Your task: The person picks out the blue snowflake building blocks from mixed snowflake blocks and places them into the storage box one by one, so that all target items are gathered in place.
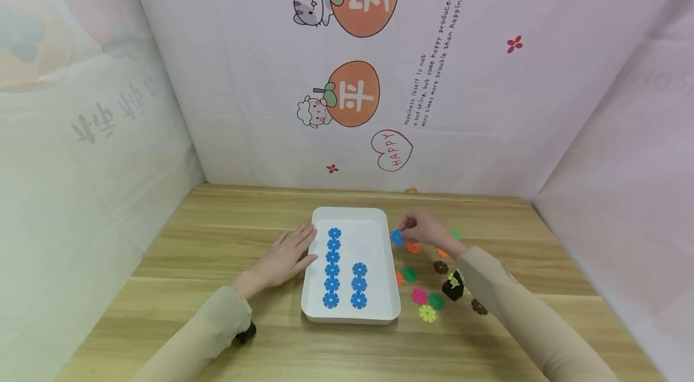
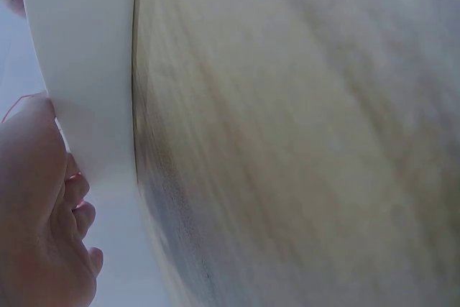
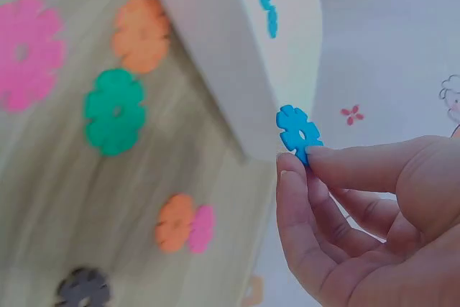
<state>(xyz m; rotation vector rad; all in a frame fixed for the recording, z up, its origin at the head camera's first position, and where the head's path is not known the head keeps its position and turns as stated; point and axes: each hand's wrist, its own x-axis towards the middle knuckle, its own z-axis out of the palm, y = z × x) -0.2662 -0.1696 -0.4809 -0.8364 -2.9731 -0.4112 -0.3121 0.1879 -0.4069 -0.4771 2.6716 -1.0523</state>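
A white tray lies on the table. Inside it, on the left, several blue notched snowflake discs form a long column, and three more blue discs form a shorter column to the right. My left hand rests at the tray's left rim with its fingers extended; the left wrist view shows it beside the tray wall. Just outside the tray's right rim, my right hand pinches a blue snowflake disc between thumb and fingers, with part of the disc hidden by the fingertips.
Right of the tray, loose snowflake discs lie scattered on the wooden table: pink, green, yellow, orange and brown. A printed white cloth stands behind the table, with cloth walls at both sides.
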